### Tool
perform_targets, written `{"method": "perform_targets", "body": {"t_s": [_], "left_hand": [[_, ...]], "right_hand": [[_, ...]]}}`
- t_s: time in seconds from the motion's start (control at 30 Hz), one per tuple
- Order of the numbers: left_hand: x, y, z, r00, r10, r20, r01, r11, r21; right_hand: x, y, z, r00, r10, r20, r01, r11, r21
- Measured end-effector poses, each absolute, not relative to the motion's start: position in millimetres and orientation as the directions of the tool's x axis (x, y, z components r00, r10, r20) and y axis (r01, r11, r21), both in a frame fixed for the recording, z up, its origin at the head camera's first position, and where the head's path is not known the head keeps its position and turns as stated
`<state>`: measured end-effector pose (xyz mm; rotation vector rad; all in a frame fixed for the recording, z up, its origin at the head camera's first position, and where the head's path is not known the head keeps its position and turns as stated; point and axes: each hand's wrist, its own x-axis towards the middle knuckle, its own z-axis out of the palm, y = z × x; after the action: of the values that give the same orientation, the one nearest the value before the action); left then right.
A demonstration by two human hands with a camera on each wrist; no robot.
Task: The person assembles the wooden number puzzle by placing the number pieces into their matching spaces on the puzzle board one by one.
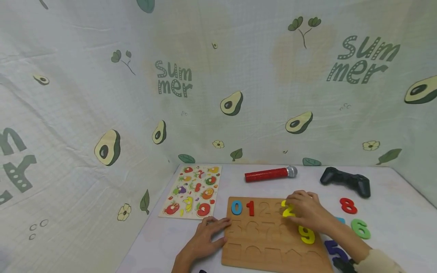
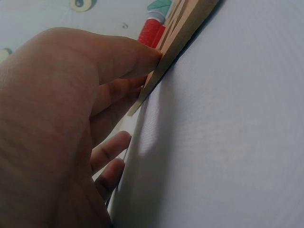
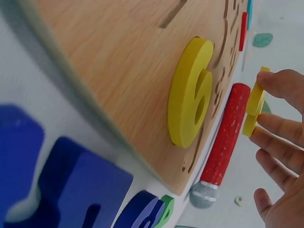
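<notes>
A wooden number board [image 1: 252, 237] lies on the table, with a blue 0 [image 1: 236, 207] and a red 1 [image 1: 250, 208] in its top row. My right hand [image 1: 307, 210] pinches a yellow number 2 [image 3: 255, 102] between thumb and fingers, above the board's upper right part. Below that hand, a yellow 9 [image 1: 306, 235] rests on the board's right side, standing proud of the surface. Thumb and fingertips of my left hand [image 1: 207, 236] touch the board's left edge, fingers loosely extended.
Right of the board lie a red 8 [image 1: 348, 206], a green 6 [image 1: 360, 228] and a purple 5 [image 1: 336, 250]. Behind are a red microphone [image 1: 268, 174] and a black game controller [image 1: 345, 181]. A fruit puzzle board [image 1: 192, 191] lies at the back left.
</notes>
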<state>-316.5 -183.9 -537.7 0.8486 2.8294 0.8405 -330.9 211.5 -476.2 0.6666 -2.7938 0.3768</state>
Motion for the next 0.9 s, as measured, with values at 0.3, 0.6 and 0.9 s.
{"method": "perform_targets", "body": {"t_s": [0.3,0.6,0.9], "left_hand": [[-317,-184,-539,-0.837,0.537,0.108,0.509,0.692,0.512],[-316,-183,-538,-0.835,0.539,0.115,0.514,0.687,0.513],[-316,-183,-538,-0.842,0.529,0.103,0.499,0.693,0.521]], "right_hand": [[-334,202,-479,-0.861,-0.407,0.306,-0.474,0.859,-0.193],[-336,197,-481,-0.867,-0.415,0.275,-0.477,0.850,-0.222],[-339,189,-482,-0.870,-0.411,0.272,-0.475,0.847,-0.238]]}}
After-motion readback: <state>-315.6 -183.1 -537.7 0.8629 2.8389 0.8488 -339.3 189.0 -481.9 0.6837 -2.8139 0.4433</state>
